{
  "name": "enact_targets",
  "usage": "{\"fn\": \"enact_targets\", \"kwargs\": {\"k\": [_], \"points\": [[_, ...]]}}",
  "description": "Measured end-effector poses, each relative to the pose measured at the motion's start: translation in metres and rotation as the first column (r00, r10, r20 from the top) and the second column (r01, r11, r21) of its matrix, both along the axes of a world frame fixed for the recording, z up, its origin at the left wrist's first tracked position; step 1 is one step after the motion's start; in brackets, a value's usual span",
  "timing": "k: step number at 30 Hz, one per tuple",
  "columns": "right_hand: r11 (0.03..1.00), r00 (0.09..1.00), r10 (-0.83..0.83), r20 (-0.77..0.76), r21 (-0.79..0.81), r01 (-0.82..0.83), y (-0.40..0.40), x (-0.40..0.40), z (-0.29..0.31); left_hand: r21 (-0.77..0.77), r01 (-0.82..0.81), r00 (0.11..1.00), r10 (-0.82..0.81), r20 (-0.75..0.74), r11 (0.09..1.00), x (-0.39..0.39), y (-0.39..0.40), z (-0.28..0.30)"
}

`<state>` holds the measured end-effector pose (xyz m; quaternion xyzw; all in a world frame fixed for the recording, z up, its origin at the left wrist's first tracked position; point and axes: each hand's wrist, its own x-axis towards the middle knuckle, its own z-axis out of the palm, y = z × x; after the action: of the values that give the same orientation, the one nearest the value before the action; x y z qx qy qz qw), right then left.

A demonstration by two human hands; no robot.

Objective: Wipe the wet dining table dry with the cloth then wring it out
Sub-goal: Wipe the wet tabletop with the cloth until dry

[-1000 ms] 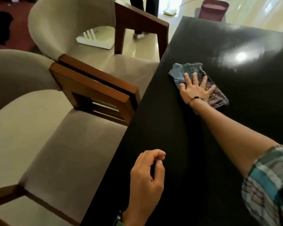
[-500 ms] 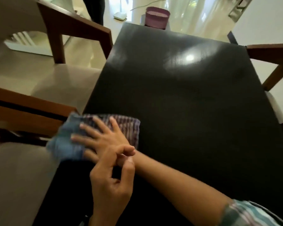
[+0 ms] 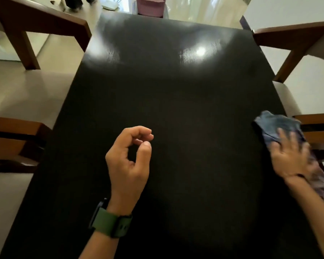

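The dining table is dark, glossy and fills the middle of the view, with light glare near its far end. A blue and plaid cloth lies at the table's right edge. My right hand presses flat on the cloth, blurred by motion, fingers spread. Part of the cloth is hidden under that hand and wrist. My left hand hovers over the table's near middle, fingers loosely curled and holding nothing. A green watch strap sits on its wrist.
Wooden-armed beige chairs stand along both sides: one at far left, one at near left, one at far right, one at near right. A purple bucket sits on the floor beyond the table's far end.
My right hand has swept the cloth from the table's left edge across to its right edge. The view has swung to face the table squarely. My left hand stays curled and empty.
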<state>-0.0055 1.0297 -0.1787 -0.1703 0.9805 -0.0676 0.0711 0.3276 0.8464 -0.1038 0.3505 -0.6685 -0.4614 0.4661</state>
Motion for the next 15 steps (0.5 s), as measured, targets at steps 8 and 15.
{"fn": "enact_targets", "kwargs": {"k": [8,15], "points": [[0.995,0.995,-0.098,0.036,0.003,0.098,0.030,0.036,0.012,0.029,0.048,0.999,-0.048,-0.012,0.998,0.011,0.039,0.000],[0.907,0.905,0.414,0.098,0.035,-0.419,-0.108,0.193,0.013,-0.011,0.027,0.998,-0.027,-0.055,1.000,0.044,0.050,0.018]]}}
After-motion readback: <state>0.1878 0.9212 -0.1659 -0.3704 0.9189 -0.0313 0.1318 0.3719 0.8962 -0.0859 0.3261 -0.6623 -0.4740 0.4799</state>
